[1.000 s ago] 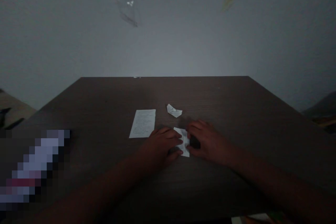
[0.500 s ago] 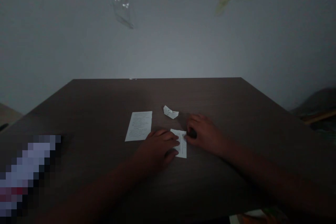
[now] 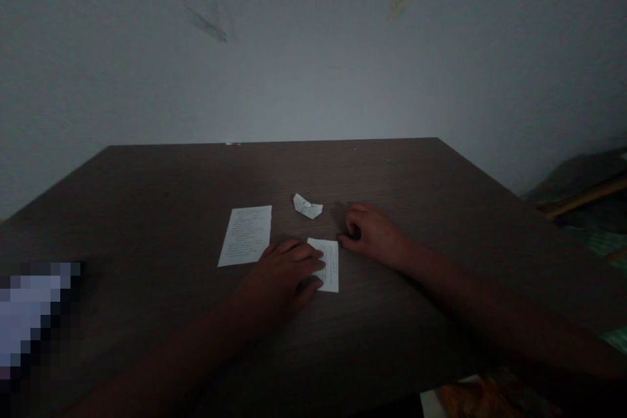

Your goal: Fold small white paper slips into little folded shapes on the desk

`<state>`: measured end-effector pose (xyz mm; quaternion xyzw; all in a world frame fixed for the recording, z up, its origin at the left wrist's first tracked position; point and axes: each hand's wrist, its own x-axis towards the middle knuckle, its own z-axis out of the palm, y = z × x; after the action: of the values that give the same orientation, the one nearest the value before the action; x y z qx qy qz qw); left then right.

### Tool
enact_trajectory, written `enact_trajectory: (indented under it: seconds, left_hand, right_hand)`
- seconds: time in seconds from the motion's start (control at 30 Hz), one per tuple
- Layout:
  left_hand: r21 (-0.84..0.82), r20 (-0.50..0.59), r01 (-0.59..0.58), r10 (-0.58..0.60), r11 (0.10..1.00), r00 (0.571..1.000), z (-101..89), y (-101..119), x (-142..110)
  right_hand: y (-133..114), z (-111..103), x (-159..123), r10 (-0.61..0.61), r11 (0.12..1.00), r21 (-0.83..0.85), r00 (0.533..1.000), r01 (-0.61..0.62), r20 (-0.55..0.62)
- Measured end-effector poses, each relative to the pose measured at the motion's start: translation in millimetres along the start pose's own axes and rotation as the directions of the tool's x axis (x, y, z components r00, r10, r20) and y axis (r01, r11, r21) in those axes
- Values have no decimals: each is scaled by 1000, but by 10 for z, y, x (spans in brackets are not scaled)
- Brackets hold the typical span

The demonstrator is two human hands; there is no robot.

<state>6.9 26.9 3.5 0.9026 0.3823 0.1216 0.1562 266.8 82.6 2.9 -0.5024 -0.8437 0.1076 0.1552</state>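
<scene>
My left hand [image 3: 281, 274] lies flat, fingers spread and unclamped, across the edge of a thin printed paper slip [image 3: 330, 268] on the dark wood-grain table [image 3: 392, 176]. My right hand [image 3: 372, 235] curls shut just beside the slip, gripping nothing I can see. Near the slip — a crumpled paper scrap [image 3: 307, 206] and a flat printed sheet [image 3: 246, 235].

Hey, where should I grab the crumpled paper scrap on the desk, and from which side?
Pinch the crumpled paper scrap at its raised middle, coming from the right with the right hand, which is nearest. It sits humped, not flat, so that ridge should give an easy edge to pinch.
</scene>
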Motion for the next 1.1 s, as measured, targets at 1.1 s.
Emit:
enact_trajectory:
  seconds: [1.1]
  left_hand:
    - [80,14,-28,27,996,1000,25,46,-19]
  right_hand:
    - [-43,58,40,-14,996,91,999,10,43]
